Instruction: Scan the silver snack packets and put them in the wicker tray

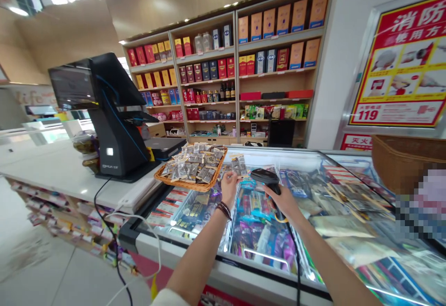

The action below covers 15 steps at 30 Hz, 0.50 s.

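At nine o'clock, a black till (pixel 120 143) on a white table (pixel 52 159); at one, a shelf (pixel 278 39) of orange boxes (pixel 284 19); at two, a red poster (pixel 400 71); at three, a brown basket (pixel 400 159).

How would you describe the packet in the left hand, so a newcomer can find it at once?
Start at the glass-topped case. Just right of the wicker basket of piled packets, find the left hand, which pinches one small packet. Unlike its neighbours in the basket, this one is held singly, left of the black scanner.
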{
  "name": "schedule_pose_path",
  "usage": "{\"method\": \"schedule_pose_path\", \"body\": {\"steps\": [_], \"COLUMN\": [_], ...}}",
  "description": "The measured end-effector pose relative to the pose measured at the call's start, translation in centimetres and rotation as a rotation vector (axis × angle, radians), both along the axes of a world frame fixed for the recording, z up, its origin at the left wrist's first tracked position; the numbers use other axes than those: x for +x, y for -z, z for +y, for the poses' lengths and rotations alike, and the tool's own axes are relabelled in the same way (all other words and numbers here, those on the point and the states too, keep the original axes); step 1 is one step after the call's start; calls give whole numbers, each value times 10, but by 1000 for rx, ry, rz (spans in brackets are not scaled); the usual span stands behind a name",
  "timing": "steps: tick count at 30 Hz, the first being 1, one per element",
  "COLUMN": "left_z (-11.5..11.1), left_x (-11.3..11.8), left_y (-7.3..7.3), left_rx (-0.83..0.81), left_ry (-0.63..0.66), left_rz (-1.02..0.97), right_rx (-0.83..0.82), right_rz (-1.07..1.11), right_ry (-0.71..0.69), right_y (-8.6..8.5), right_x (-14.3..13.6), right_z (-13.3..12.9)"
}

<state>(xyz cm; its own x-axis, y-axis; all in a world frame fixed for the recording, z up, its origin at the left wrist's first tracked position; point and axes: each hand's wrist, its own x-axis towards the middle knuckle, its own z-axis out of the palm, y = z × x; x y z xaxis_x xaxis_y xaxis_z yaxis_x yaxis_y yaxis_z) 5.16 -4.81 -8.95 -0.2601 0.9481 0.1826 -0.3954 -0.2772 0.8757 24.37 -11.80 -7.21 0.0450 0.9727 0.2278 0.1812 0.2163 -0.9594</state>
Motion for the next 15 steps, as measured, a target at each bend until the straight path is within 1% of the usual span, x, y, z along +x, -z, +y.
{"method": "schedule_pose_path", "body": {"steps": [5,10,15], "left_z": [-3,-3,-2], "left_x": [2,-2,-4], "left_y": [10,12,14], "left_rx": [-17,-21,-54], "left_ry": [-14,-39,-69], "left_rz": [-25,-41,-36], "right_rx": [-20,-34,-41], "right_rz": [-161,-191,-219], "right_ry": [-27,4,-12], "right_y": [-3,2,4], "right_x": [-4,-4,-5], "right_z": [-6,-4,-3]}}
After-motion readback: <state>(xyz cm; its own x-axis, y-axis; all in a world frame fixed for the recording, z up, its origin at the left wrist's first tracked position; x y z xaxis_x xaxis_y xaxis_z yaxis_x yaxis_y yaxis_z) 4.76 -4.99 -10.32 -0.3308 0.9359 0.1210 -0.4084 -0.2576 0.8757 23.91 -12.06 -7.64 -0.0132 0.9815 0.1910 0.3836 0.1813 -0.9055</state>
